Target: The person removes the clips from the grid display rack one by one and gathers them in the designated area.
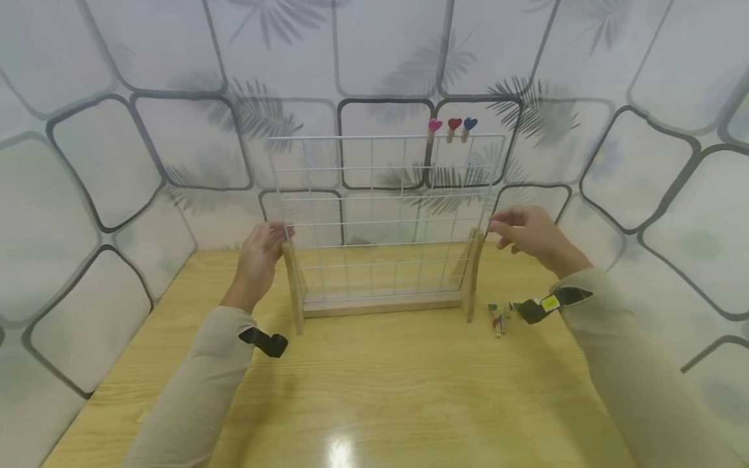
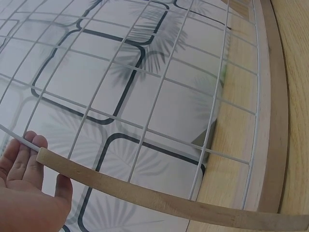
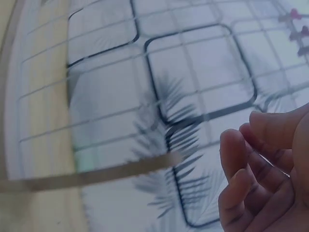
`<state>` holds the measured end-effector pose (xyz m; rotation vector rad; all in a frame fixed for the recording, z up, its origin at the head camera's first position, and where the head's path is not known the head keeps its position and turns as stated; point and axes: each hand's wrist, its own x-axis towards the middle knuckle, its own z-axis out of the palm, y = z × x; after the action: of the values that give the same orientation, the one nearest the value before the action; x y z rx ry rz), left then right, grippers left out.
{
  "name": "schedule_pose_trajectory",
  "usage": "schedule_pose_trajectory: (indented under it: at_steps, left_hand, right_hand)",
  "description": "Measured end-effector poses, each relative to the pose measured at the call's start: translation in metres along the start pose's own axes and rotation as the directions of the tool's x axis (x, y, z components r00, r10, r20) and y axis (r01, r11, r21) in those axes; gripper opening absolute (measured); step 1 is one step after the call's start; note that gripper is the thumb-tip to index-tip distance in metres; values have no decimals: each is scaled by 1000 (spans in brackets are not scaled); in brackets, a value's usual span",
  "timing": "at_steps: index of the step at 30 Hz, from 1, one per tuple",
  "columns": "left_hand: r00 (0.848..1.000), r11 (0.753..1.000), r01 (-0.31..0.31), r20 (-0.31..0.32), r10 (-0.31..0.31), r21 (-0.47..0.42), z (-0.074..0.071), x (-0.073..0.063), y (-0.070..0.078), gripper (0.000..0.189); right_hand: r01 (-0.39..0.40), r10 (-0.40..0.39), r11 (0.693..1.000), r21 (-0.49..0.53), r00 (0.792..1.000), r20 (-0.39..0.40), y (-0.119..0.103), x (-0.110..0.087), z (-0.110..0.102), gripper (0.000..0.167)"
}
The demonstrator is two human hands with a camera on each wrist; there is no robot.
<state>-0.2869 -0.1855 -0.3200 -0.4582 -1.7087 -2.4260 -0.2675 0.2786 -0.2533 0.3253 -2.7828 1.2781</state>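
A white wire grid rack stands upright in a wooden base on the table. My left hand is at the grid's left edge, just above the wooden side post. In the left wrist view its fingertips meet the edge wire, with the thumb beside the post's end. My right hand hovers by the right edge, fingers loosely bent and nothing between them in the right wrist view. Heart clothespins in pink, red and blue sit clipped along the top wire, toward the right.
Several loose heart clothespins lie on the wooden table, right of the base and partly behind the right wrist's camera strap. Patterned wall covering closes off the back and both sides.
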Motion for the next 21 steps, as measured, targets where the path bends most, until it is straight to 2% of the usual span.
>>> schedule_pose_trajectory:
  at_steps: [4,11,15,21]
  left_hand:
    - [1000,1000,-1,1,1,-5,1,0,1,27]
    - [1000,1000,-13,-12,13,2,2,-1,-1,22]
    - [1000,998,-32,1,32,58,2,-1,-1,25]
    - [1000,993,-25,15,24,118,2,-2,1,30]
  right_hand:
    - [39,-38,999,14,999,-38,-30,8,-4,43]
    - [110,-104,985,132,993,-56,-74,15,-10,35]
    - [175,-155,968,179,981,-119,-101,19,-12,28]
    - [249,-208,945,212,958,-197,-135,31,-13,20]
